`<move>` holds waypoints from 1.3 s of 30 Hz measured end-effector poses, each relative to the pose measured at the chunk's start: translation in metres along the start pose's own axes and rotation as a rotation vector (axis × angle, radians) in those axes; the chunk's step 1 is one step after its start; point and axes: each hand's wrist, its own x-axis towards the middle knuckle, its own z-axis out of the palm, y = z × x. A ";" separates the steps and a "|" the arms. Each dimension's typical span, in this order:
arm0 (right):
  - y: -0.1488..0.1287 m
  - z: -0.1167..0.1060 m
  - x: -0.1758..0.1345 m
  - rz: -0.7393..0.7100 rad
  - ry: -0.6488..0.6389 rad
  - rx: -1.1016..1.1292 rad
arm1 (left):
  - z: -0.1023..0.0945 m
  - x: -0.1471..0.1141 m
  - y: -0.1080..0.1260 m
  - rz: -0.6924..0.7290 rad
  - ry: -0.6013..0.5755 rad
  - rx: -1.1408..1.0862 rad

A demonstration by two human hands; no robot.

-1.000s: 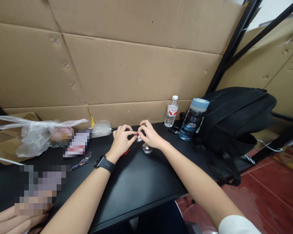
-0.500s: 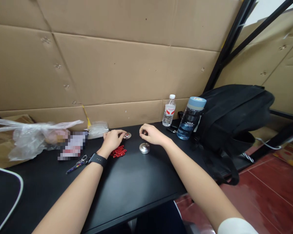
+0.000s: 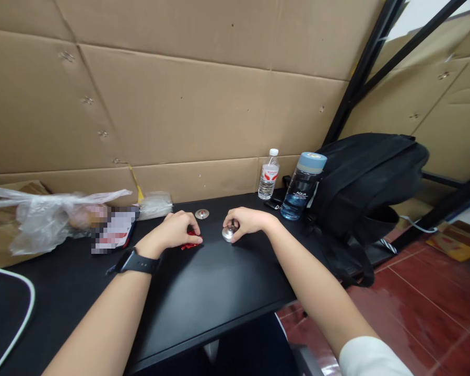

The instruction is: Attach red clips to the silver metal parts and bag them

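Observation:
My left hand (image 3: 179,230), with a dark watch on its wrist, is closed over a bundle of red cord (image 3: 189,244) on the black table, thumb and fingers pinching at it. Part of the cord is hidden beneath the fingers. A round, domed silver metal piece (image 3: 227,236) sits to the right of the cord, and my right hand (image 3: 245,222) grips its sides from above between thumb and fingers. Just beyond my left fingertips lies a flat silver disc (image 3: 202,214), touched by neither hand.
A small water bottle (image 3: 268,175) and a larger blue-capped bottle (image 3: 303,186) stand at the back right beside a black backpack (image 3: 364,177). Leftward lie a clear plastic packet (image 3: 155,205), a blurred-out flat object (image 3: 115,230) and a plastic bag (image 3: 43,219). Cardboard (image 3: 188,115) walls the back.
My left hand has come off the silver disc and down onto the red cord. My right hand has lowered onto the domed metal piece and taken hold of it. The view has shifted slightly.

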 end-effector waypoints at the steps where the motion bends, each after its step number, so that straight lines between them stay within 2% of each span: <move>1: 0.001 0.000 0.000 -0.010 0.016 0.017 | 0.002 0.001 0.002 -0.003 0.000 0.005; 5: 0.004 -0.002 -0.004 -0.036 0.058 0.082 | 0.006 0.001 0.006 0.008 0.031 -0.050; 11: 0.000 -0.005 -0.005 -0.084 0.144 0.141 | -0.001 0.000 0.013 0.006 0.101 -0.086; 13: -0.003 -0.001 -0.001 -0.119 0.234 0.191 | -0.002 0.001 0.015 -0.002 0.148 -0.160; 18: -0.013 0.016 0.014 -0.163 0.526 0.424 | -0.001 0.007 0.016 -0.044 0.371 -0.454; 20: -0.018 0.025 0.020 -0.167 0.588 0.538 | 0.001 0.010 0.017 -0.063 0.422 -0.547; 25: -0.030 0.040 0.030 -0.162 0.673 0.712 | 0.007 0.015 0.021 -0.103 0.450 -0.690; 28: -0.034 0.044 0.032 -0.144 0.704 0.711 | 0.009 0.016 0.021 -0.097 0.469 -0.639; 32: -0.035 0.046 0.034 -0.117 0.724 0.718 | 0.008 0.015 0.021 -0.066 0.546 -0.448; 39: -0.037 0.048 0.035 -0.077 0.728 0.785 | 0.005 0.010 0.032 -0.106 0.604 -0.253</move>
